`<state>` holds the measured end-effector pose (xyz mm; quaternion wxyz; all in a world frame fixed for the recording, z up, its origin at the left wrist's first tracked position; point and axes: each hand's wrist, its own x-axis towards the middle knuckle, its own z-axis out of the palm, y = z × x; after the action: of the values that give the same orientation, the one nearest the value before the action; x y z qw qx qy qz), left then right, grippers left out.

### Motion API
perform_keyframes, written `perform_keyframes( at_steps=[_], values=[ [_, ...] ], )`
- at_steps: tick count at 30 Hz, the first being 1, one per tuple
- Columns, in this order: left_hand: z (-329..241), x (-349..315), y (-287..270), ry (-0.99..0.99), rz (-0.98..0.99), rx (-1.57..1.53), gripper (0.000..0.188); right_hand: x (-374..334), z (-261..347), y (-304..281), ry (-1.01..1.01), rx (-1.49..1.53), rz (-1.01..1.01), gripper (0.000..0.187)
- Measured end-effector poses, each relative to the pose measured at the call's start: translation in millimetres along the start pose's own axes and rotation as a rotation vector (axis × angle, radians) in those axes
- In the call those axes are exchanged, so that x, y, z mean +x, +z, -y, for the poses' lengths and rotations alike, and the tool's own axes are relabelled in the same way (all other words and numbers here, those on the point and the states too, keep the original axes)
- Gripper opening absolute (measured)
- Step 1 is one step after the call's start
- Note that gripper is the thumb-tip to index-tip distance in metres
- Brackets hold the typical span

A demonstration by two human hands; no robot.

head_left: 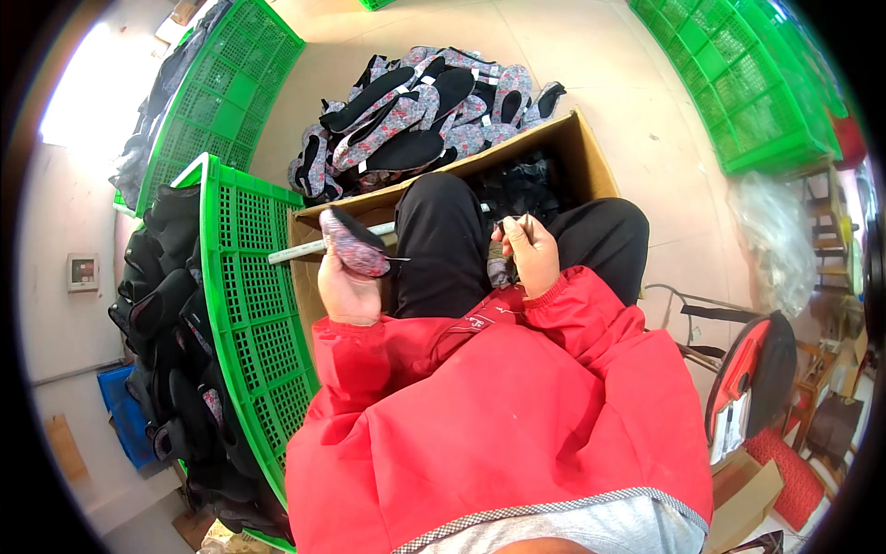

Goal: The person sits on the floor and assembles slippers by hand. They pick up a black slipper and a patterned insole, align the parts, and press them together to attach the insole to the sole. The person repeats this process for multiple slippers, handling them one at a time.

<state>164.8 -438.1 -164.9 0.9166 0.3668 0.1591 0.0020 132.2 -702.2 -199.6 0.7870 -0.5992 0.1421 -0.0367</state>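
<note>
In my left hand (349,294) is a slipper (354,249) with a pink-grey speckled fabric upper and a black part along its upper right side. The fingers are mostly behind it. A thin pale strand or tip sticks out at its right end. My right hand (535,257) is closed, thumb against fingers, above my right thigh. It grips a small tool with a grey-brown wrapped handle (499,262); its working end is too small to make out. The two hands are apart, with my left knee between them.
Past my knees stands an open cardboard box (591,148) with dark material inside and a pale pipe (303,251) across it. Behind lies a heap of similar slippers (406,115). Green crates (263,323) with dark footwear stand left; another green crate (752,102) is far right.
</note>
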Motion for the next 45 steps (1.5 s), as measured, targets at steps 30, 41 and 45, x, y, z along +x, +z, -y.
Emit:
perform_keyframes(
  at_steps=[30, 41, 45],
  values=[
    [41, -39, 133, 0.785, 0.648, 1.079, 0.025, -16, 53, -14, -0.396, 0.189, 0.221, 0.058],
    [161, -57, 133, -0.334, 0.580, 0.038, 0.027, -63, 64, -87, -0.357, -0.164, -0.109, 0.053],
    [163, -68, 124, -0.400, 0.549, 0.037, 0.026, -74, 46, -93, -0.339, -0.106, -0.147, 0.055]
  ],
)
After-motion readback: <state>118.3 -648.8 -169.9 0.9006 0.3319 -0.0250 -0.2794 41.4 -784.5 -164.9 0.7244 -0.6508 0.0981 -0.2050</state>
